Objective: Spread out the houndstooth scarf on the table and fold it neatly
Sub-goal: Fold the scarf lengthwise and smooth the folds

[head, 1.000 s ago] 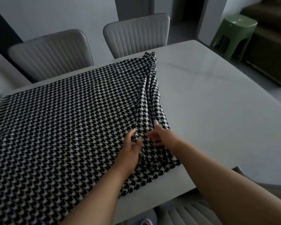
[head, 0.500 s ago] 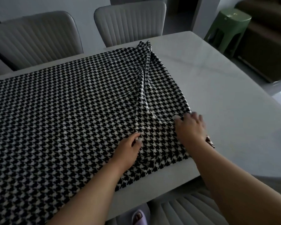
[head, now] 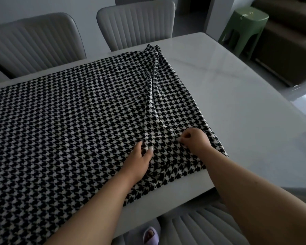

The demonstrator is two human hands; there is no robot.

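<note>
Both hands pinch the houndstooth scarf: my left hand at a ridge, my right hand just beside it.

Both my bare forearms reach forward. My left grip pinches cloth between thumb and fingers; my right grip, fingers curled under, pinches cloth just beside it.

Houndstooth scarf spread on white table, left hand and right hand pinching its folds
</note>
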